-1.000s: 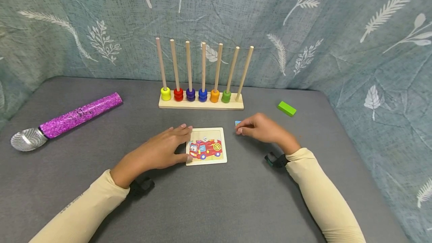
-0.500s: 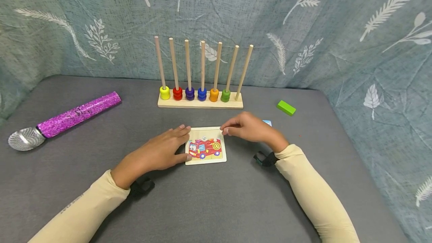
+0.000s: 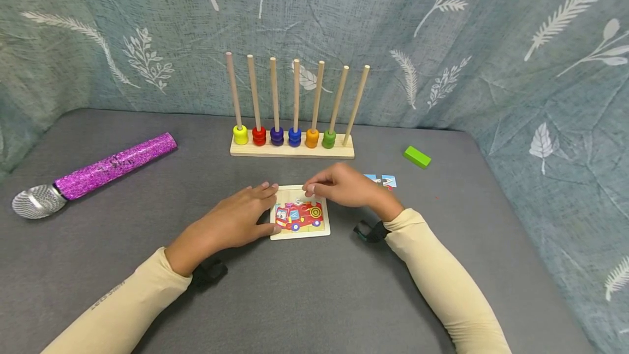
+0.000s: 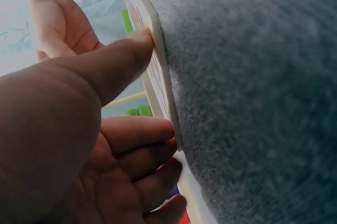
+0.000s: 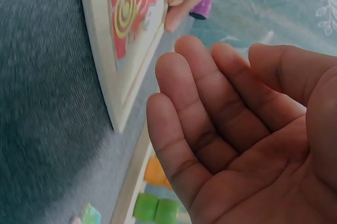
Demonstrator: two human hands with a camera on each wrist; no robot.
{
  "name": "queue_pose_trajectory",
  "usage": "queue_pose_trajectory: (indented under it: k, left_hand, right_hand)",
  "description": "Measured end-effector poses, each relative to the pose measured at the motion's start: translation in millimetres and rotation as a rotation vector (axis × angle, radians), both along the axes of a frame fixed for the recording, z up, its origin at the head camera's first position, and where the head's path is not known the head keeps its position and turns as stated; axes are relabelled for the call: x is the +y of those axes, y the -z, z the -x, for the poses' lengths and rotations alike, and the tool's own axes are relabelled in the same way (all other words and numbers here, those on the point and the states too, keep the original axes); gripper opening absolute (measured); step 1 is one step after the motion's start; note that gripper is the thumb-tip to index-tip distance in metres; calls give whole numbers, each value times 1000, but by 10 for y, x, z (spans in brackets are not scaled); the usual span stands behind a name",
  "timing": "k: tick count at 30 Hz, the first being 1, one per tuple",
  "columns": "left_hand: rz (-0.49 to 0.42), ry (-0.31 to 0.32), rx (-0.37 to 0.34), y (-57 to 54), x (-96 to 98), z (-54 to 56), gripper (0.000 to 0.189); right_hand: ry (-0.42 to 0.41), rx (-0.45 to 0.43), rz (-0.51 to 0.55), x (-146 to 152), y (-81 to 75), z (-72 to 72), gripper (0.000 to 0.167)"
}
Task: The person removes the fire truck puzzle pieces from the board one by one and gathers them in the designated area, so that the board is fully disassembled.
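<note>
A shallow wooden puzzle board (image 3: 290,195) with a red cartoon fire truck lies in the middle of the table. Its upper strip shows bare wood. My left hand (image 3: 245,214) rests at its left edge, thumb and fingertips on the frame with the fingers spread. Over the board's upper right corner is my right hand (image 3: 344,184), thumb and index tips close together. In the right wrist view its fingers (image 5: 179,77) curve loosely; whether a small piece sits in the pinch I cannot tell. Blue puzzle pieces (image 3: 389,181) lie just beyond that hand, partly hidden by it.
Behind the board stands a wooden peg rack (image 3: 292,151) with coloured rings on most of its upright pegs. A green block (image 3: 417,157) lies to the right. At the left is a glittery purple microphone (image 3: 115,166). A leaf-patterned curtain (image 3: 187,31) hangs behind the table.
My right hand has moved left from beside the blue pieces to over the board's upper right corner, uncovering pieces behind it. My left hand has stayed at the board's left edge.
</note>
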State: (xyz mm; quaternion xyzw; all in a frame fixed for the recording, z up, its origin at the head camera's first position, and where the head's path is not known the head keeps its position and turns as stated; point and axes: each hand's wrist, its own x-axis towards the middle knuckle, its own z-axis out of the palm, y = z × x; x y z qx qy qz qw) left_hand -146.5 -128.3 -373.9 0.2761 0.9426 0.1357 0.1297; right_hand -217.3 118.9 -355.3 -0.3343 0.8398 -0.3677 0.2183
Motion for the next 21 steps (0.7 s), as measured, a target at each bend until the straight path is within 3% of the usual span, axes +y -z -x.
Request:
queue_pose_trajectory:
  k: [14, 21]
  left_hand:
    - [-10, -44, -9, -9, 38, -1, 70]
    - [-6, -63, 24, 1, 49, -11, 66]
  right_hand:
    - [-73, 25, 32, -163, 81, -40, 27]
    - [-88, 58, 30, -230, 145, -48, 24]
